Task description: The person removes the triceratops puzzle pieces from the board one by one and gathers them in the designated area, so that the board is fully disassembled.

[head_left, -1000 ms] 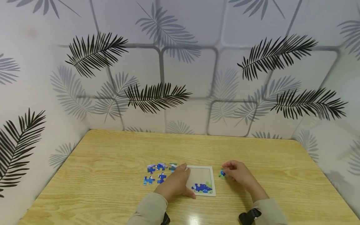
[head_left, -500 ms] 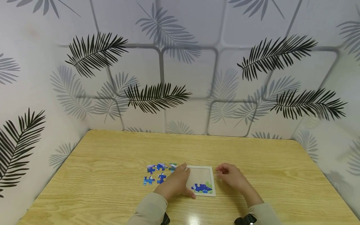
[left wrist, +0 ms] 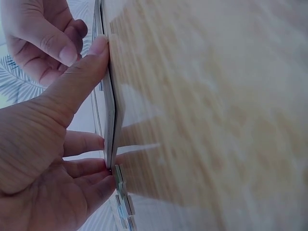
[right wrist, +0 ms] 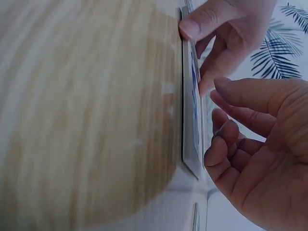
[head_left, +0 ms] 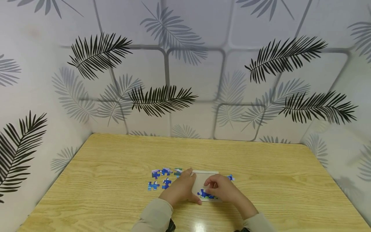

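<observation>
My left hand (head_left: 180, 188) grips the left side of a white-edged square puzzle tray (head_left: 198, 181), thumb at its near edge and fingers at the far one. Blue dinosaur puzzle pieces (head_left: 204, 193) lie in the tray's near part. Over them is my right hand (head_left: 223, 188), hiding the tray's right side. In the right wrist view its thumb (right wrist: 245, 92) and index finger come close together and the other fingers curl; no piece shows there, and I cannot tell whether it holds one. A loose blue piece (head_left: 231, 177) lies just right of the tray, partly behind that hand.
Left of the tray, several loose puzzle pieces (head_left: 166, 183) lie on the wooden table (head_left: 116, 161), some right beside my left hand. A wall with a leaf pattern (head_left: 194, 119) stands behind the table's back edge.
My right hand has moved left from the table beside the tray to over the pieces in it. The blue piece it covered half a second ago shows again. My left hand has stayed put.
</observation>
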The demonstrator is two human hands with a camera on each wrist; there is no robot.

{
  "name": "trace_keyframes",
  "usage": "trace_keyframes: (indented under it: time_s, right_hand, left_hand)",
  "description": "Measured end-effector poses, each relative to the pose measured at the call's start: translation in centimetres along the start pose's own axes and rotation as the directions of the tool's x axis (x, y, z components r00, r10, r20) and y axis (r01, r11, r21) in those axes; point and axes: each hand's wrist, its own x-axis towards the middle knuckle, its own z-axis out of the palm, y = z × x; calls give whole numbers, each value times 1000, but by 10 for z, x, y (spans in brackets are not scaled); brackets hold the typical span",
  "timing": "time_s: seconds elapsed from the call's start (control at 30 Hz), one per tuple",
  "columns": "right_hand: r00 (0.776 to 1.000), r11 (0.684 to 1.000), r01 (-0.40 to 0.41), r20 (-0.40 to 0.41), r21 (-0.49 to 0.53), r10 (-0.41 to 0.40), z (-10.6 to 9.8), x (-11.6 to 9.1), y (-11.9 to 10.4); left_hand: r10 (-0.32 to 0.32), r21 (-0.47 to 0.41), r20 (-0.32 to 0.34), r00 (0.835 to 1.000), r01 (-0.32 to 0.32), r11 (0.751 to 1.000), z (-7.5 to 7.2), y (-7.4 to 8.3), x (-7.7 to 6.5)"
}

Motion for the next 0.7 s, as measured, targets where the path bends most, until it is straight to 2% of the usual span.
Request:
trace_keyframes:
  time_s: [0.2, 0.7]
  right_hand:
    - [998, 1000, 21, 54, -22, -20, 8, 3, -4]
    - [997, 998, 25, 74, -56, -20, 9, 5, -5]
  left_hand:
    - [4, 6, 11, 1000, -4, 1000, 0, 0, -1]
    - [2, -1, 13, 1000, -2, 1000, 1, 0, 0]
